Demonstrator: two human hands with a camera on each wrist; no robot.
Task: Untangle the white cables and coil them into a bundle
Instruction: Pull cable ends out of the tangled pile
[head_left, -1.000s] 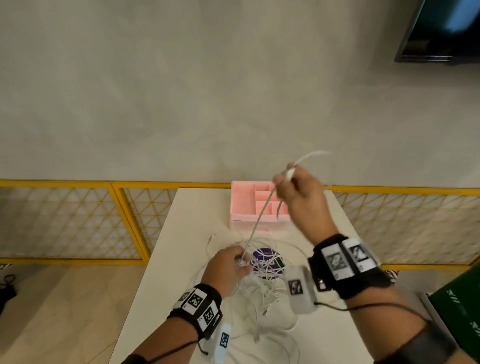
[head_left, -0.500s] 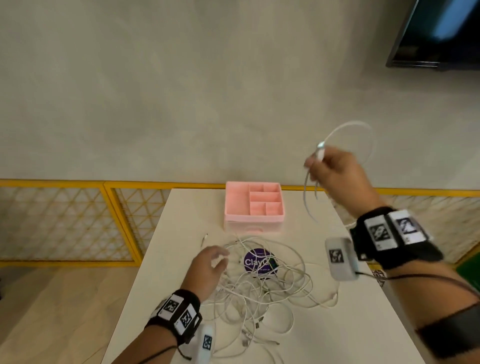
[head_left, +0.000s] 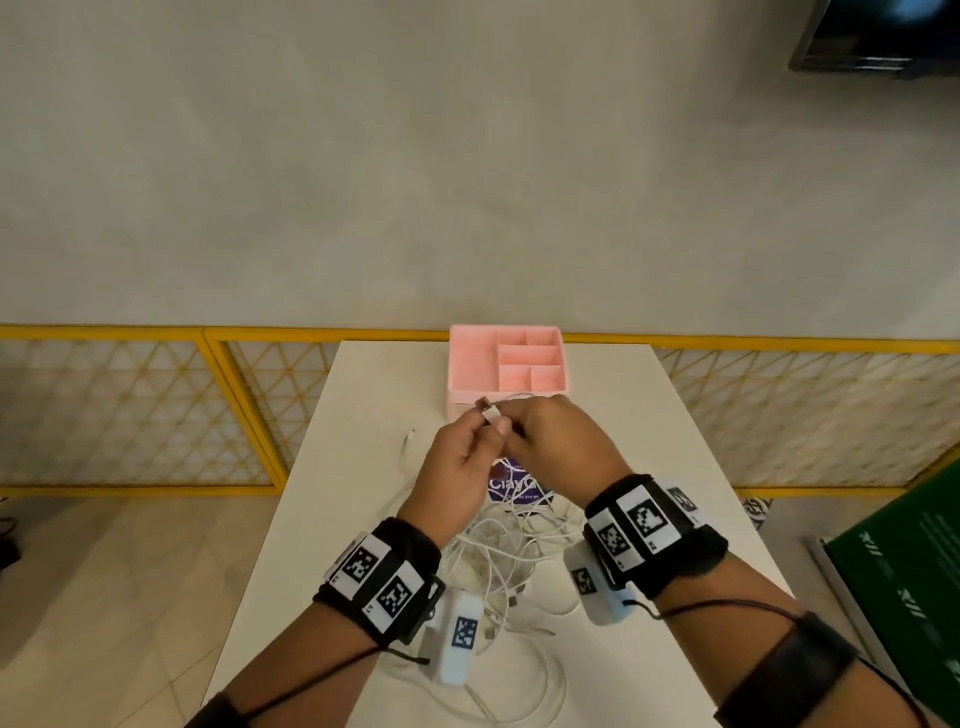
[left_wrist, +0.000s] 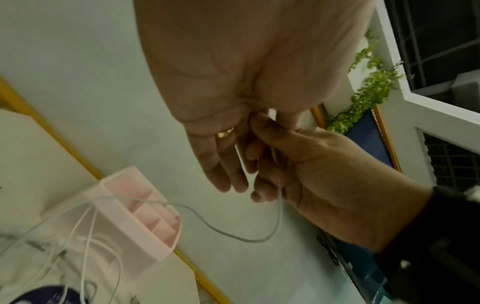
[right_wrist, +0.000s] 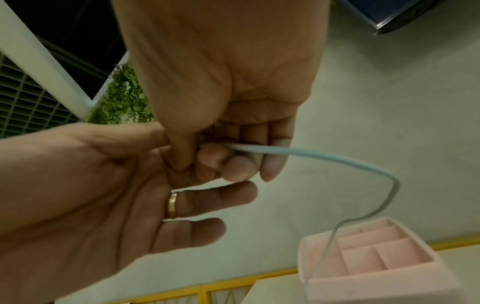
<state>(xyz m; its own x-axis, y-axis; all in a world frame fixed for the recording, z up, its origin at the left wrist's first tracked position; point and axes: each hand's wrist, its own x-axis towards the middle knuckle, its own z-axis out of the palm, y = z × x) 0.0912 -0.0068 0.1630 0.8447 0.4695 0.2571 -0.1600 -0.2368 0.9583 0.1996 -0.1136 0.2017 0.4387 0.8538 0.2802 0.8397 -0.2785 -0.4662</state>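
Meeting above the tabletop (head_left: 363, 415), just in front of the pink organiser (head_left: 506, 364), the left hand (head_left: 457, 467) and right hand (head_left: 558, 441) touch at their fingertips and share one white cable (right_wrist: 337, 159). The left hand pinches the cable's plug end (head_left: 488, 413) between thumb and forefinger, the plug's tip pointing toward the organiser; its remaining fingers (right_wrist: 207, 197) are nearly straight and spread, one wearing a gold ring (right_wrist: 172, 205). The right hand's fingers (right_wrist: 233, 164) are curled round the cable, the thumb pressed down beside them. From this grasp the cable leaves sideways, bends downward and drops across the organiser's near wall. On the side of the hands away from the organiser, beneath the wrists, the remaining white cables (head_left: 498, 561) lie on the tabletop in a loose tangle, partly overlapping a purple round label (head_left: 514, 483). A separate cable end (head_left: 408, 441) lies on the tabletop left of the left hand.
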